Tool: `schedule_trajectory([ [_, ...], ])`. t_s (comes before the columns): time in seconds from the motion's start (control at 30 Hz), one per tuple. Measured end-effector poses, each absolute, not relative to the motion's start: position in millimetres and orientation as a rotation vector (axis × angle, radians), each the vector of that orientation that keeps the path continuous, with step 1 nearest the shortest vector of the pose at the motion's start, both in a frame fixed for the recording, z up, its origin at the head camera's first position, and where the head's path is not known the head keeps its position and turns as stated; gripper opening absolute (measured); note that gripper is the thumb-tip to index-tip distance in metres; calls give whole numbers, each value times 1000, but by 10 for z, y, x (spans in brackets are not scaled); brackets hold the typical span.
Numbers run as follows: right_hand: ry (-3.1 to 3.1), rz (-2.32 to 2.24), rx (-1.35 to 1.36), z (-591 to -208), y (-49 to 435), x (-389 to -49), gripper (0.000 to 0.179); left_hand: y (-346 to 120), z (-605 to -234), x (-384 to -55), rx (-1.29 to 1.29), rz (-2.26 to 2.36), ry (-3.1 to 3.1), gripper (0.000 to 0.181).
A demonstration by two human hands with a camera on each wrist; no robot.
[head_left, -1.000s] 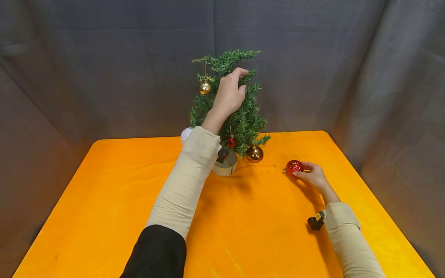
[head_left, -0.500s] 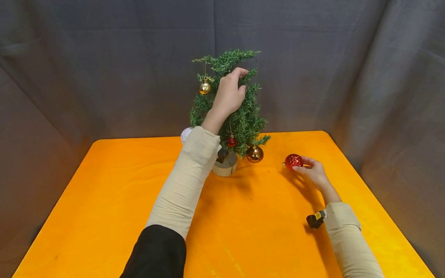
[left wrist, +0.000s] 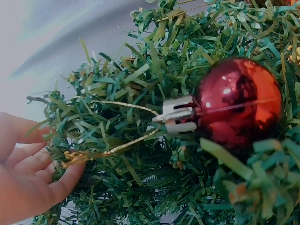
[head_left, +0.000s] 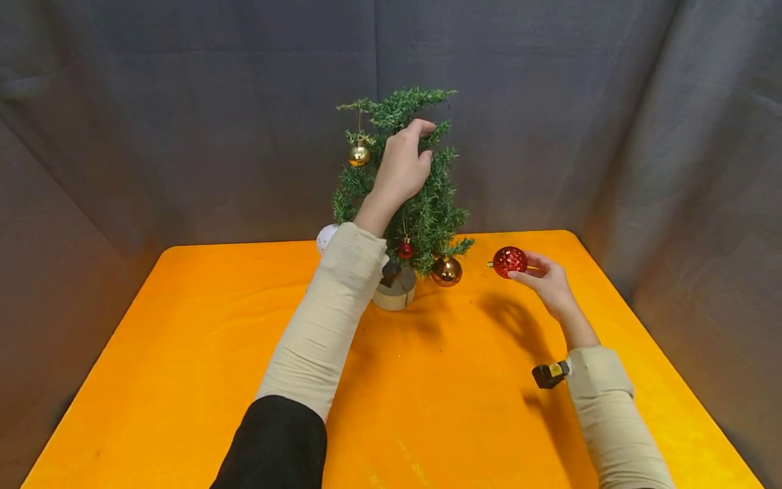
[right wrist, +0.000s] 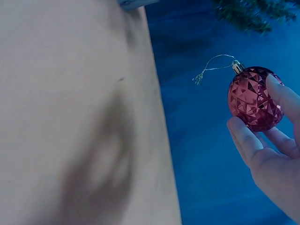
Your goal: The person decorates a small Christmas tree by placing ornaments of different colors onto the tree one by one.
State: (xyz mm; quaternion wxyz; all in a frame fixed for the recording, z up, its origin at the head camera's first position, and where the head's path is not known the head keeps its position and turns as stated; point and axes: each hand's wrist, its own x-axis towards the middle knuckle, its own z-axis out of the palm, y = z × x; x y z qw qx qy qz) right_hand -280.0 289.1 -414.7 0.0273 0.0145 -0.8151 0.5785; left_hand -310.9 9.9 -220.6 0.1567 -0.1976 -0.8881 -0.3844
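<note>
A small artificial Christmas tree stands on a round wooden base. My left hand is at its upper part; in the left wrist view its thumb and fingers close round a branch tip. A small shiny red bauble hangs by a gold string close to those fingers. At the tree's right, above the tabletop, my right hand grips a red faceted bauble between thumb and fingers. Its metal cap and loose gold string point toward the tree.
Also on the tree are a gold bauble, a small red bauble and a copper-coloured bauble. A white bauble shows partly behind the left sleeve. An orange cloth covers the table; grey curtains surround it.
My right hand has lifted the red faceted bauble up from near the tabletop and a little left toward the tree. The left hand has stayed in place at the branch.
</note>
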Motion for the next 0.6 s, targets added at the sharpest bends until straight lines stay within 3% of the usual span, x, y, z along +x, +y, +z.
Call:
schedule_trajectory([
  [0.6, -2386, 1822, 141, -3775, 2676, -2793, 62, 107, -2194, -3113, -556, -1083, -2556, 38],
])
